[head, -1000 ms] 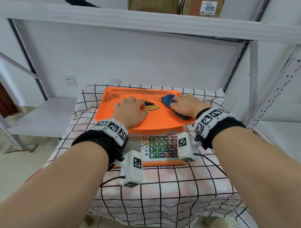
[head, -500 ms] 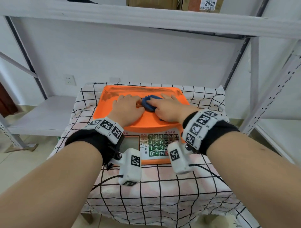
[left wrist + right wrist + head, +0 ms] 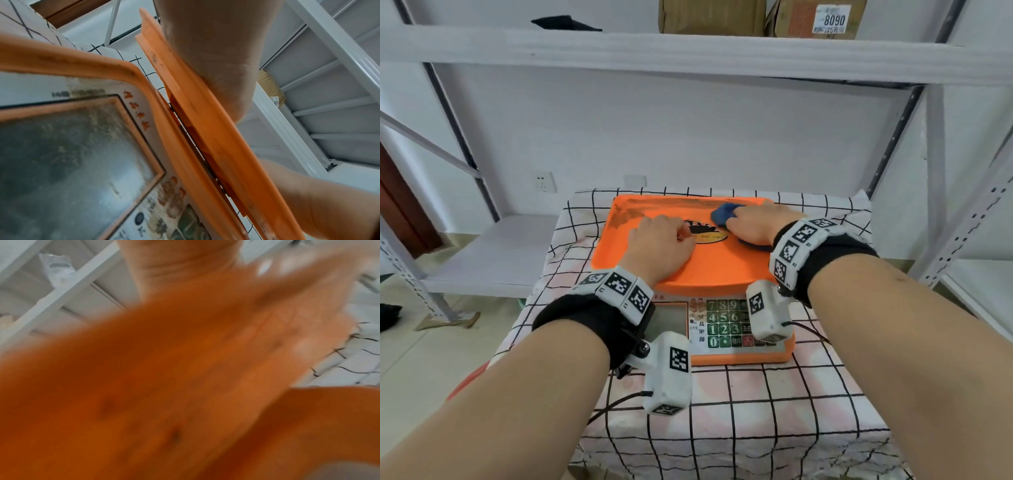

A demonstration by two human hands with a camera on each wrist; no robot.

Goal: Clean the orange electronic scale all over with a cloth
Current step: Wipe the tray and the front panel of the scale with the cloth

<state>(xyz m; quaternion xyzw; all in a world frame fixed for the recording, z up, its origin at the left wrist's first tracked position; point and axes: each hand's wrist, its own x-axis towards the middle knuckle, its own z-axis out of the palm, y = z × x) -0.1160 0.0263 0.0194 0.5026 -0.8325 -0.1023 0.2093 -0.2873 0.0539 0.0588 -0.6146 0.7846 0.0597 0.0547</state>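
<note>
The right hand [image 3: 753, 224] presses a blue cloth [image 3: 724, 212] onto the far right part of the scale's [image 3: 722, 270] orange pan, fingers curled over the wad — that grip is closed on the cloth. The left hand [image 3: 659, 245] lies palm down on the pan beside the dark round sticker [image 3: 705, 231], fingers relaxed and holding nothing. The scale sits on the checked cloth of the tabletop [image 3: 756, 411].

Only the left wrist view shows the grimy display window [image 3: 68, 154] and dirt along the pan's underside edge; the right wrist view is an orange blur. In the head view, wrist cameras hide parts of the display and keypad [image 3: 722, 323]. Boxes [image 3: 712, 15] stand on the shelf above.
</note>
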